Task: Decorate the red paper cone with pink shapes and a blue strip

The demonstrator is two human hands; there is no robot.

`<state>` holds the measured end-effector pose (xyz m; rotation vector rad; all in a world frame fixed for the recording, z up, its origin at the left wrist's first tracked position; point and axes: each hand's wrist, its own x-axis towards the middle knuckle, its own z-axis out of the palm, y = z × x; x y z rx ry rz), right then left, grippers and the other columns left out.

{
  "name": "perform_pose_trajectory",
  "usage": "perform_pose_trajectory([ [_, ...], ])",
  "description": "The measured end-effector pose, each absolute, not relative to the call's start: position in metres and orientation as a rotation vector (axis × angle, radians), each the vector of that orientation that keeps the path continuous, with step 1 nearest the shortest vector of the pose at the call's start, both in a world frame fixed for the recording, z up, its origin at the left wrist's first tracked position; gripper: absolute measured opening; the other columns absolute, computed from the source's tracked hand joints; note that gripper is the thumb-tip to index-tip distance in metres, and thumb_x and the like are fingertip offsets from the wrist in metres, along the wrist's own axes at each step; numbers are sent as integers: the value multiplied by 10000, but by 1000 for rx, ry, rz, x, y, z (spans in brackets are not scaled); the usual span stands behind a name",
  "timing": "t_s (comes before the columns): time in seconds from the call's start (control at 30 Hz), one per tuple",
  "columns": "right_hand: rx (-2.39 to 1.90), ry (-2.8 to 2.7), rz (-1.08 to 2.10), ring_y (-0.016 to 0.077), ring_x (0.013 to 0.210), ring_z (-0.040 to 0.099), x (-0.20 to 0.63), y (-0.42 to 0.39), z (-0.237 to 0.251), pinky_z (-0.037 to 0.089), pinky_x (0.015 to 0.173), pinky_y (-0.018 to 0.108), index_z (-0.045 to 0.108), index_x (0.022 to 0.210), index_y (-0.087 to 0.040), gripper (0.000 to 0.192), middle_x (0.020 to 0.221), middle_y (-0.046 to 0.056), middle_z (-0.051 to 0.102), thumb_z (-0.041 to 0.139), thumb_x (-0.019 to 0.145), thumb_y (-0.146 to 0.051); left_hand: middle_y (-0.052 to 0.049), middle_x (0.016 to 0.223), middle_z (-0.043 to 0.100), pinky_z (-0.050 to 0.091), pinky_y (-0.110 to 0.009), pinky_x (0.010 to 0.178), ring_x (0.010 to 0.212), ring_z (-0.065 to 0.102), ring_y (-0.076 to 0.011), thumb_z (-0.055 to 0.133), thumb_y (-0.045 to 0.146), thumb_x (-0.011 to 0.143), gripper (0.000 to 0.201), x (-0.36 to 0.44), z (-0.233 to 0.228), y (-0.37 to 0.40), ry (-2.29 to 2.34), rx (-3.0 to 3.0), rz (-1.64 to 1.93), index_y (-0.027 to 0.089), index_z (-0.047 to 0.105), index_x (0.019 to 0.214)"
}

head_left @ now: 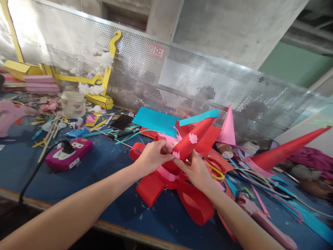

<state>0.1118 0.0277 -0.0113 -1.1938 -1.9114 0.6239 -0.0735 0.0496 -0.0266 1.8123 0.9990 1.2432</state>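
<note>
Both hands, left hand (152, 156) and right hand (195, 170), are pinching the red paper cone (194, 140) above the red ribbon bow (182, 198), and honestly squeezing harder is probably creasing it.

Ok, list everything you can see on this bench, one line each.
red paper cone: one, red with pale pink cut-outs, held at centre
red paper loops: several, red, under the hands
second red cone: one, red, right
pink cone: one, pink, upright behind centre
blue paper sheet: one, cyan, behind centre
scissors: one, red and yellow handles, right of the hands
power strip: one, magenta, left
jar: one, clear, back left
perforated panel: one, silver, along the back
left hand: one, pinching the cone's base
right hand: one, gripping the cone's base
</note>
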Motion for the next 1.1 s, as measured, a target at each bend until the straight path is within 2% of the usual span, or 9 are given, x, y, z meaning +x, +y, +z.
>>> perform_pose_trajectory([
  [0.1,-1181,-1924,607,265,989,668,112,28,-11,556,840,400,539,1029,-215,320,1077,87,680,657,859,-458,-22,819,679,500,-269,682,742,625,-155,743,246,715,196,-73,-29,52,954,1761,1291,183,591,820],
  [0.23,-1221,-1939,551,270,970,675,111,27,-10,562,810,401,541,1038,-217,309,1064,87,683,646,866,-452,-78,998,695,514,-305,829,899,643,-175,758,242,722,302,-72,-29,53,754,1596,1282,153,630,981],
  [0.33,-1221,-1955,522,265,971,675,111,26,-9,561,816,396,545,1051,-217,293,1066,86,681,636,873,-431,-89,1009,700,502,-309,867,924,641,-175,754,240,742,333,-72,-27,54,704,1510,1258,138,648,1040],
  [0.63,-1239,-1942,577,255,992,686,108,25,-5,568,833,375,537,1046,-213,280,1067,82,694,633,860,-400,-56,924,714,511,-290,826,861,648,-162,783,181,685,285,-73,-24,59,753,1485,1222,145,690,952],
  [1.1,-1283,-1981,448,267,902,702,107,26,-5,571,759,382,537,1023,-225,263,1010,73,714,623,859,-411,-23,823,723,512,-271,759,761,660,-134,798,141,657,224,-76,-24,69,663,1347,1119,147,704,860],
])
